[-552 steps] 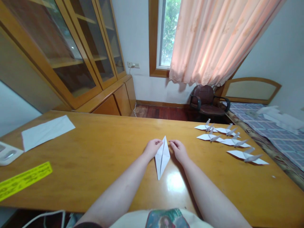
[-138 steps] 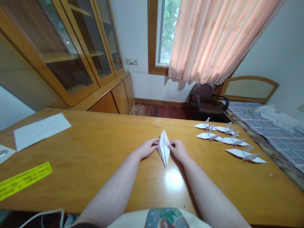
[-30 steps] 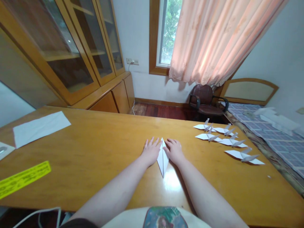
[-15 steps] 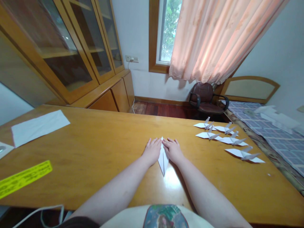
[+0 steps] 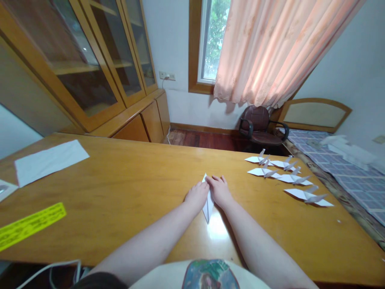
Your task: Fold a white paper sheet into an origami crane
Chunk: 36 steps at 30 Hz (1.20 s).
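A narrow folded white paper [image 5: 207, 208] lies on the wooden table [image 5: 120, 200], its point toward me. My left hand [image 5: 197, 196] rests on its left side with the fingers curled down onto it. On the right side, my right hand [image 5: 219, 191] presses the paper with its fingers laid flat and together. Most of the paper is hidden under both hands; only its far tip and near point show.
Several finished white paper cranes [image 5: 288, 178] stand in rows at the right of the table. A white sheet [image 5: 48, 160] and a yellow ruler [image 5: 28, 225] lie at the left. A white cable [image 5: 51, 268] hangs at the near edge. A chair [image 5: 261, 130] and bed [image 5: 349, 172] stand beyond.
Over the last second my left hand has gone from flat with fingers spread to curled on the paper, and slid slightly right. The paper looks narrower than before.
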Available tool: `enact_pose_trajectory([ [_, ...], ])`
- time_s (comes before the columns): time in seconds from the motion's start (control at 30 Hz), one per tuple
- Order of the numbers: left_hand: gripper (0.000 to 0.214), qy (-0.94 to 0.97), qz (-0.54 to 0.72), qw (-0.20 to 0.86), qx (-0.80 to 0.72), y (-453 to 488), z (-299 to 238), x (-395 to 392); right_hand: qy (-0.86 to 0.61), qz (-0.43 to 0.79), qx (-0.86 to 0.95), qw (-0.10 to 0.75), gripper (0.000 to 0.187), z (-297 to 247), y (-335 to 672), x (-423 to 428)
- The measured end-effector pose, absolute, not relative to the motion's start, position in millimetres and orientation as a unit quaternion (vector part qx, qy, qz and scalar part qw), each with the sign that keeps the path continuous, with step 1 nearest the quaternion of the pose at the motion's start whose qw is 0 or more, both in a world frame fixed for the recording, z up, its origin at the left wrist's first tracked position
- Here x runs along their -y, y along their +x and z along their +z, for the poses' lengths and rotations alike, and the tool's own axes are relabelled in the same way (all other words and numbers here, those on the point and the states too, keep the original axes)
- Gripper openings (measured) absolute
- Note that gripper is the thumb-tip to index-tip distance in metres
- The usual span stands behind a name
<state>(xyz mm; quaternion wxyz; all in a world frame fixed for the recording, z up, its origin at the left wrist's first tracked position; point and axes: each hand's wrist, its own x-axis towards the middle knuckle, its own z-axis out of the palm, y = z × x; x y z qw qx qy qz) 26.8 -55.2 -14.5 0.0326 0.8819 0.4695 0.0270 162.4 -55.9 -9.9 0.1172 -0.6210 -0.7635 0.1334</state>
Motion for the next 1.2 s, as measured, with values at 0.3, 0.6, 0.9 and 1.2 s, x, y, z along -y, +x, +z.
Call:
enact_pose_trajectory([
  [0.3,0.031,0.878,0.014,0.029,-0.478,31,-10,57,-0.674,0.09,0.726,0.104,0.041,-14,160,50],
  [0.6,0.033,0.881,0.022,0.024,-0.473,32,-10,57,-0.657,0.043,0.75,0.06,0.043,-7,157,52],
  [0.9,0.031,0.881,0.024,0.033,-0.472,30,-10,57,-0.662,0.035,0.748,0.028,0.04,2,156,38],
  [1.2,0.034,0.878,0.046,0.016,-0.477,28,-22,55,-0.605,0.152,0.781,0.041,0.047,-8,185,46],
])
